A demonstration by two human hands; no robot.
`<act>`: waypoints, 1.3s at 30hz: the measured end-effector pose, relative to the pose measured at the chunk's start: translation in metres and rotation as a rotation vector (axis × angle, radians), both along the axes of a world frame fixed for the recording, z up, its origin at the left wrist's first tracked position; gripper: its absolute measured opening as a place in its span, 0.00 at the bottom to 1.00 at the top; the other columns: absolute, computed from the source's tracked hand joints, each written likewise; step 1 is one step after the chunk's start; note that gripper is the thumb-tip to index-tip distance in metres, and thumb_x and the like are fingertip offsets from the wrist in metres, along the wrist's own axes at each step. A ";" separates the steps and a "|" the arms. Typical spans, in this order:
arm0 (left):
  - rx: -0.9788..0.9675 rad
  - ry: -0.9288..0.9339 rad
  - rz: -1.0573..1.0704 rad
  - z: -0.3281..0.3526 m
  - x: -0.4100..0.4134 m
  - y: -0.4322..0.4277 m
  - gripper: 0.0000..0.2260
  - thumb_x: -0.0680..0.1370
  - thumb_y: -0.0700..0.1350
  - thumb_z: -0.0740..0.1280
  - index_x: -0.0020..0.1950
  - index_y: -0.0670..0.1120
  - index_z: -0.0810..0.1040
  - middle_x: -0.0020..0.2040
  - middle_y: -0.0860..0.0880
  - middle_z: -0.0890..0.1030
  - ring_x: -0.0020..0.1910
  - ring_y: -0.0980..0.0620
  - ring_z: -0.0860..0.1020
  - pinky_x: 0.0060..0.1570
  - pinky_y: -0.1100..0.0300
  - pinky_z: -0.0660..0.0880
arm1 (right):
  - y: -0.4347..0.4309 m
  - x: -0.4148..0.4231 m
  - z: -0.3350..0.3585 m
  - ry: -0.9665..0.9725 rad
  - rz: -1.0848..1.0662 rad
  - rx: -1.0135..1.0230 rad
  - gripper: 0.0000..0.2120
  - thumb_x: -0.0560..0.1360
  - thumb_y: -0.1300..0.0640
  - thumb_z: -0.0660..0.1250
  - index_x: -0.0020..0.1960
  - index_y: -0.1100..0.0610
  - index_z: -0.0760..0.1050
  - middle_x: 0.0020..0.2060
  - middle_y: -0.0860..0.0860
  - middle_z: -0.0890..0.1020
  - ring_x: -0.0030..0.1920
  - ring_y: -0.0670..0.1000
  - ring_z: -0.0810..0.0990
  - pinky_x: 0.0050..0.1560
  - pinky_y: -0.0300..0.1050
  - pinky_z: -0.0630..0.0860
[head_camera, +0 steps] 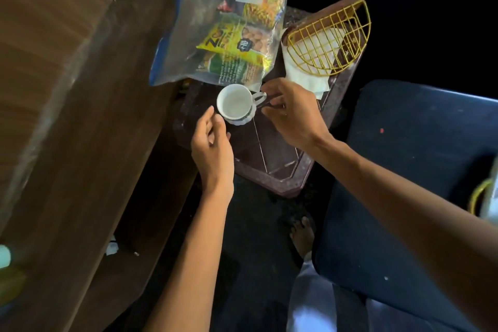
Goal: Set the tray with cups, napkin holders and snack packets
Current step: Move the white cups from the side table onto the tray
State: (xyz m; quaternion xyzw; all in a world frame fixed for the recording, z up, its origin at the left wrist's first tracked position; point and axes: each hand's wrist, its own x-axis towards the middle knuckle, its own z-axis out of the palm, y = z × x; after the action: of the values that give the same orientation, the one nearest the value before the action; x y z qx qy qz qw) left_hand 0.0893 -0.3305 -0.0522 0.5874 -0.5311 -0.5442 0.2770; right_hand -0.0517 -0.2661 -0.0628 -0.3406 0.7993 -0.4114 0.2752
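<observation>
Cups come first here: two small white china cups (234,105), one inside the other, sit over the dark brown plastic tray (283,170). They look hard, smooth and easy to chip. The right hand (291,113) pinches the little curved handles, a good place to hold. The left hand (213,143) is open, fingertips just beside the rim.

We see a white cup (234,102) with a dark band near its base | yellow wire-grid napkin holder (330,40) over white napkins (307,79) | dark brown speckled tray (293,172) | clear bag (215,32) with yellow-green snack packets (234,48) | brown wood-grain table (67,89) | dark blue seat (417,156).
</observation>
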 end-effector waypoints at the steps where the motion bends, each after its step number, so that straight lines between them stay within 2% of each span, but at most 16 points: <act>1: 0.003 0.004 -0.008 -0.001 -0.002 0.001 0.15 0.85 0.44 0.61 0.72 0.46 0.75 0.68 0.48 0.79 0.60 0.55 0.80 0.60 0.57 0.80 | -0.001 0.001 -0.001 -0.005 -0.008 -0.005 0.18 0.75 0.65 0.71 0.63 0.58 0.77 0.55 0.54 0.81 0.48 0.47 0.80 0.40 0.23 0.72; 3: 0.005 0.015 -0.011 0.000 -0.005 0.004 0.16 0.85 0.44 0.61 0.72 0.45 0.75 0.68 0.48 0.79 0.63 0.53 0.80 0.60 0.57 0.79 | -0.001 0.001 -0.002 -0.027 -0.032 -0.016 0.16 0.75 0.65 0.71 0.62 0.59 0.77 0.55 0.54 0.81 0.49 0.48 0.82 0.42 0.25 0.74; 6: 0.033 0.049 0.031 0.002 -0.008 0.008 0.15 0.85 0.44 0.61 0.71 0.44 0.76 0.68 0.48 0.79 0.65 0.51 0.79 0.58 0.59 0.79 | 0.001 0.002 -0.001 -0.026 -0.068 -0.034 0.12 0.75 0.63 0.72 0.58 0.61 0.79 0.52 0.56 0.83 0.50 0.51 0.83 0.48 0.36 0.80; 8: 0.057 0.077 0.058 0.006 -0.009 0.012 0.15 0.85 0.46 0.61 0.70 0.44 0.77 0.68 0.47 0.80 0.65 0.51 0.79 0.56 0.62 0.79 | 0.006 0.003 0.001 -0.025 -0.076 -0.051 0.10 0.76 0.60 0.72 0.56 0.61 0.80 0.51 0.55 0.84 0.51 0.52 0.83 0.51 0.43 0.80; 10: 0.076 0.105 0.078 0.009 -0.009 0.017 0.15 0.85 0.47 0.62 0.68 0.44 0.79 0.67 0.46 0.80 0.64 0.51 0.79 0.54 0.63 0.80 | 0.012 0.002 0.003 -0.005 -0.070 -0.061 0.09 0.76 0.58 0.71 0.55 0.60 0.82 0.51 0.55 0.85 0.51 0.51 0.83 0.52 0.44 0.80; 13: 0.133 0.160 0.104 0.015 -0.009 0.030 0.14 0.84 0.47 0.63 0.66 0.43 0.79 0.66 0.45 0.80 0.64 0.49 0.80 0.51 0.64 0.81 | 0.026 0.002 0.003 0.020 -0.080 -0.055 0.08 0.77 0.58 0.70 0.54 0.59 0.84 0.49 0.54 0.85 0.50 0.51 0.83 0.52 0.46 0.80; 19: 0.181 0.201 0.086 0.026 -0.012 0.071 0.13 0.85 0.48 0.63 0.63 0.44 0.81 0.62 0.48 0.82 0.64 0.48 0.81 0.53 0.62 0.82 | 0.069 0.005 0.005 -0.033 -0.170 -0.068 0.04 0.77 0.58 0.70 0.49 0.57 0.82 0.44 0.51 0.84 0.46 0.50 0.82 0.48 0.54 0.80; 23: 0.207 0.193 0.023 0.038 -0.015 0.105 0.11 0.84 0.49 0.63 0.59 0.48 0.83 0.58 0.53 0.84 0.63 0.50 0.82 0.56 0.59 0.82 | 0.114 0.007 0.015 -0.089 -0.197 -0.103 0.03 0.78 0.59 0.69 0.49 0.58 0.80 0.42 0.50 0.84 0.45 0.50 0.83 0.44 0.52 0.79; 28: 0.192 0.145 -0.119 0.050 -0.020 0.154 0.10 0.85 0.47 0.62 0.56 0.51 0.83 0.56 0.55 0.85 0.61 0.52 0.83 0.58 0.58 0.82 | 0.182 0.006 0.028 -0.164 -0.293 -0.111 0.03 0.78 0.59 0.70 0.49 0.56 0.82 0.42 0.43 0.85 0.45 0.41 0.83 0.44 0.39 0.80; 31: 0.167 0.102 -0.217 0.056 -0.026 0.186 0.10 0.85 0.46 0.61 0.54 0.51 0.83 0.56 0.52 0.86 0.61 0.52 0.83 0.59 0.56 0.81 | 0.226 0.002 0.036 -0.127 -0.361 -0.096 0.04 0.77 0.60 0.70 0.47 0.53 0.83 0.41 0.42 0.85 0.43 0.43 0.84 0.42 0.40 0.79; 35: 0.163 0.108 -0.301 0.062 -0.044 0.228 0.11 0.85 0.41 0.60 0.58 0.41 0.82 0.57 0.47 0.85 0.60 0.54 0.83 0.60 0.53 0.81 | 0.284 -0.005 0.045 -0.122 -0.445 -0.077 0.08 0.77 0.61 0.70 0.45 0.49 0.81 0.37 0.42 0.84 0.37 0.46 0.82 0.36 0.41 0.76; 37: 0.171 0.126 -0.341 0.066 -0.056 0.251 0.11 0.85 0.40 0.60 0.60 0.42 0.82 0.58 0.49 0.86 0.60 0.57 0.83 0.59 0.55 0.81 | 0.312 -0.010 0.049 -0.109 -0.477 -0.060 0.08 0.77 0.61 0.70 0.44 0.49 0.80 0.36 0.44 0.85 0.35 0.46 0.81 0.35 0.40 0.74; 39: 0.185 0.156 -0.393 0.070 -0.067 0.275 0.12 0.85 0.40 0.60 0.60 0.44 0.82 0.56 0.53 0.87 0.58 0.60 0.83 0.58 0.59 0.81 | 0.340 -0.018 0.053 -0.101 -0.510 -0.043 0.06 0.77 0.60 0.70 0.44 0.49 0.81 0.37 0.46 0.85 0.37 0.50 0.82 0.36 0.43 0.76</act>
State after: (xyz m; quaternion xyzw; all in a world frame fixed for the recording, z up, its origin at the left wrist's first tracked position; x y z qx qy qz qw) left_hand 0.0219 -0.0551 0.0175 0.4518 -0.5602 -0.6777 0.1508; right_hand -0.0693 0.0734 -0.0102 -0.1130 0.8356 -0.5009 0.1950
